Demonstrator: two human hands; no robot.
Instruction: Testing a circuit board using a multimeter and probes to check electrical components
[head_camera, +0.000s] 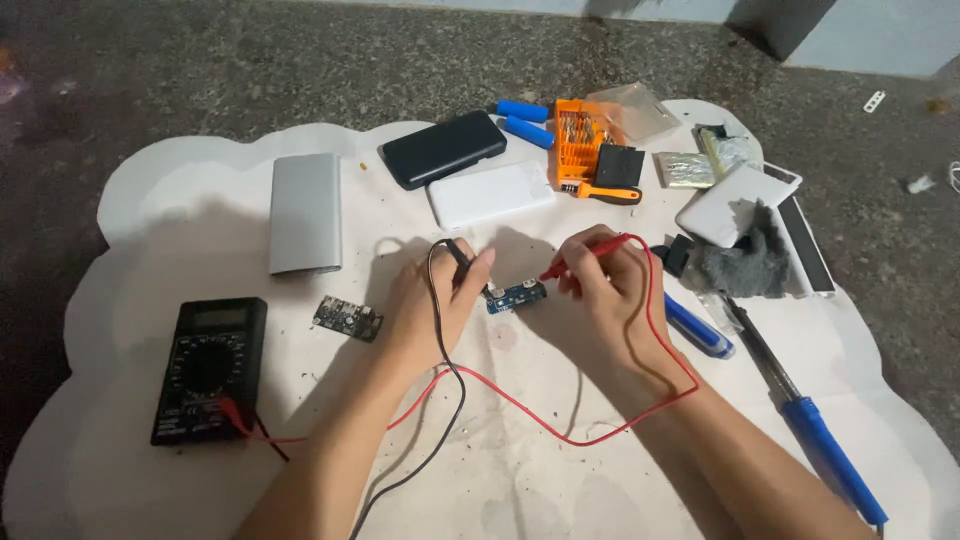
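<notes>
A small blue circuit board (517, 296) lies on the white cloud-shaped mat (200, 200) between my hands. My left hand (432, 305) grips a black test probe (458, 254), its tip at the board's left end. A red test probe (582, 257) is pinched in my right hand (603, 285) and slants down to the board's right end. Red and black leads (520, 408) run from the probes across the mat to a black multimeter (209, 368) at the left.
A second small dark circuit board (348, 318) lies by the multimeter. Behind sit a silver power bank (305, 212), a black one (443, 149), a white one (490, 194), blue cylindrical cells (527, 121) and an orange screwdriver kit (585, 146). A blue-handled soldering iron (800, 405) lies right.
</notes>
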